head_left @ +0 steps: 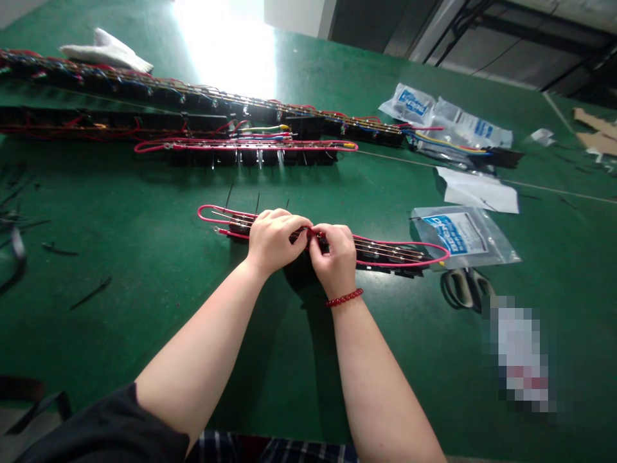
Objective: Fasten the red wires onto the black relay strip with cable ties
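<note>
A short black strip assembly [385,249] with thin metal rods and a looped red cable [429,247] lies before me. My left hand [276,239] is closed over its middle, thumb and forefinger pinched. My right hand [336,252], with a red bead bracelet [345,298] at the wrist, pinches just beside it. Their fingertips meet over the strip, at a spot where some red shows. What they pinch is too small and covered to make out. Thin black cable ties [258,202] stick up from the strip's left part. A ring terminal [216,229] ends the cable at the left.
Longer wired strips [202,96] lie across the back, and a similar short strip [260,154] lies in front of them. Scissors [465,287], a labelled plastic bag [463,235] and white paper [477,190] are at the right. Cable tie scraps [90,293] lie left; a white glove [108,50] behind.
</note>
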Demonstrator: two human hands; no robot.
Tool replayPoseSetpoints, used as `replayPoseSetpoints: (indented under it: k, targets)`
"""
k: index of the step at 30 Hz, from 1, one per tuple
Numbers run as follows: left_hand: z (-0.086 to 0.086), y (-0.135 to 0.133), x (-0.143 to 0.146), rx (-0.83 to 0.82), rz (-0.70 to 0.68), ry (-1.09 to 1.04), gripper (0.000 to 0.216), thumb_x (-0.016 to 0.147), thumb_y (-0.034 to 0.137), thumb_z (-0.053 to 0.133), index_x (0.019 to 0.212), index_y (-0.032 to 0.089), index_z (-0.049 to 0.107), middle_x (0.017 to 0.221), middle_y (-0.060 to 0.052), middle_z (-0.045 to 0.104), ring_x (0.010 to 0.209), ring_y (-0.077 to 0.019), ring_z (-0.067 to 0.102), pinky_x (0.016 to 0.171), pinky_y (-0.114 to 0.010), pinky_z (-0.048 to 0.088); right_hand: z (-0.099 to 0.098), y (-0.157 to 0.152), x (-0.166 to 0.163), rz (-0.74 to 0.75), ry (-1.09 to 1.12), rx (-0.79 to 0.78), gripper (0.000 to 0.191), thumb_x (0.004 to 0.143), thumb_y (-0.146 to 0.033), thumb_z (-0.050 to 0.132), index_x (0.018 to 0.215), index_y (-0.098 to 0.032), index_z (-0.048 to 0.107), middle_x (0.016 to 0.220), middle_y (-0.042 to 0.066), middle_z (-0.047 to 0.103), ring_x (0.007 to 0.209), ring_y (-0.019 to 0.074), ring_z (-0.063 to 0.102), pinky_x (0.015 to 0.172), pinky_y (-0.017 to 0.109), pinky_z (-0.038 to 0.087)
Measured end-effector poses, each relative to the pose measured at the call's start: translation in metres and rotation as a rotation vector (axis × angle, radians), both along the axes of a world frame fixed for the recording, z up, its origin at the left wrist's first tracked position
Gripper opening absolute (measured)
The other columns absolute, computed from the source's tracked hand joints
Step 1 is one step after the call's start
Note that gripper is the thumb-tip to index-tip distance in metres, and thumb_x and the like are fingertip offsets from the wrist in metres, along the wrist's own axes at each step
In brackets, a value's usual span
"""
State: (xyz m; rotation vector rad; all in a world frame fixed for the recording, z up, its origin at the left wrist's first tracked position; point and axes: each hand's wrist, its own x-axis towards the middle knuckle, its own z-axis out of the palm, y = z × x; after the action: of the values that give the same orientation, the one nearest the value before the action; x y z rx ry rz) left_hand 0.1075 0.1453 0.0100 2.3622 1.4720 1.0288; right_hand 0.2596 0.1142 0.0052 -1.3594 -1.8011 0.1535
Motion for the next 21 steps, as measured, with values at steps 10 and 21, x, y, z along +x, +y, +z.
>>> replayPoseSetpoints:
  k: [10,21]
  targets:
    - [0.0007,0.0002,0.0003,-0.017,0.007,0.007,0.016,0.088,0.029,0.059,0.091,0.028,0.075,0.09,0.001,0.078,0.091,-0.0203,0.067,0.087,-0.036,0.045,0.0008,0.0,-0.0005,0.007,0.016,-0.011,0.01,0.089,-0.016,0.057,0.092,-0.024,0.063,0.09,0.004,0.07,0.089,0.0218,0.06,0.081,0.039,0.051]
    - [0.0012,0.0002,-0.0001,-0.004,-0.006,0.012,0.015,0.087,0.029,0.06,0.086,0.028,0.075,0.087,0.003,0.078,0.09,-0.0192,0.067,0.086,-0.035,0.044,0.0001,0.0013,0.0007,0.033,-0.008,0.031,0.013,0.089,-0.013,0.056,0.092,-0.024,0.064,0.09,0.003,0.072,0.087,0.0213,0.061,0.08,0.039,0.051]
